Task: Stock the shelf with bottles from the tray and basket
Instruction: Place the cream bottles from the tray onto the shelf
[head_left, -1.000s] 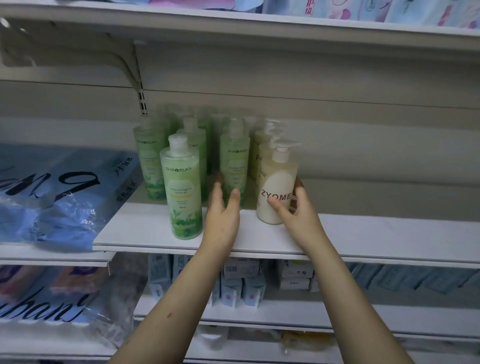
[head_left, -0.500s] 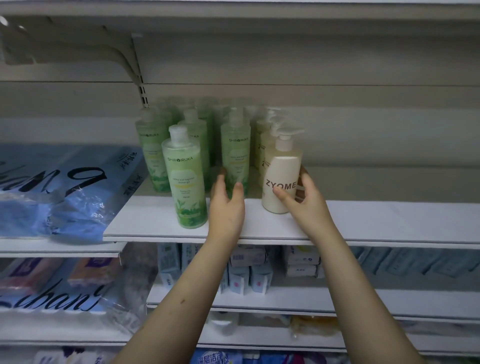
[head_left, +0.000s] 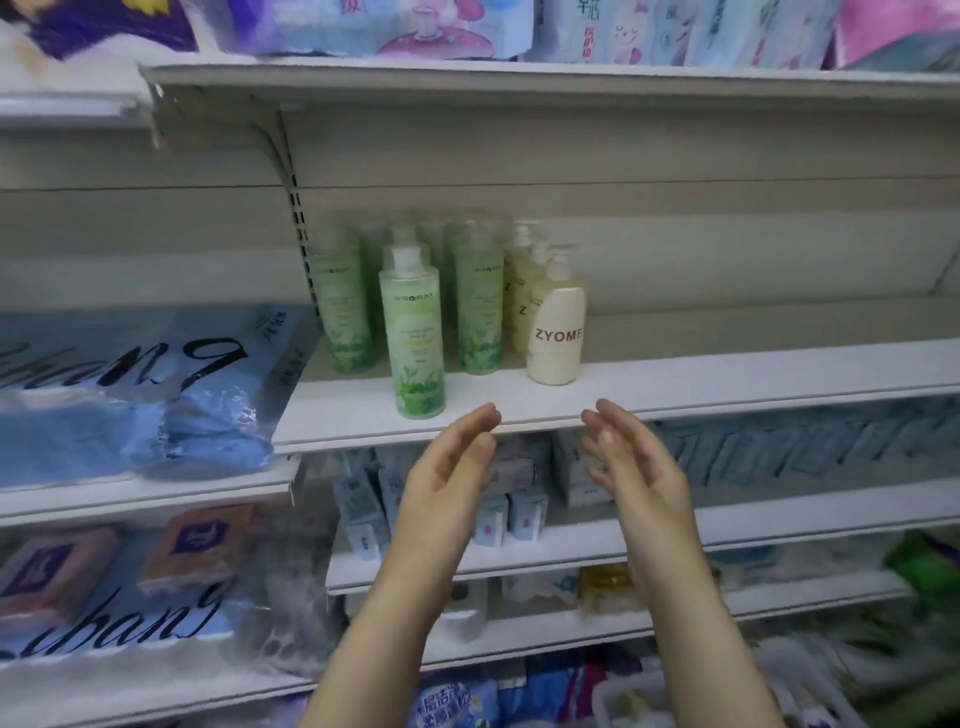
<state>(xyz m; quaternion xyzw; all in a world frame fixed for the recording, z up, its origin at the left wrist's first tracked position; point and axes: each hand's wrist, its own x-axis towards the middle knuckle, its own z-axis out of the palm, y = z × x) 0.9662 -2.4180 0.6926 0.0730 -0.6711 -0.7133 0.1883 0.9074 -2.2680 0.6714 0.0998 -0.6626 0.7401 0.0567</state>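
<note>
On the white shelf (head_left: 727, 376) the cream ZYOME bottle (head_left: 555, 335) stands upright, pump on top, label facing out, with more cream bottles behind it. Green bottles (head_left: 414, 332) stand upright beside it. Left hand (head_left: 447, 467) and right hand (head_left: 634, 462) hover below the shelf edge, fingers relaxed, holding nothing.

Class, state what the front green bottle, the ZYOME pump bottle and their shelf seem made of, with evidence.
Front green bottle: probably clear glossy plastic; tinted liquid shows through.
ZYOME pump bottle: opaque cream plastic, soft sheen, it seems.
Shelf: likely white-painted metal, matte; thin board with folded front lip.
</note>
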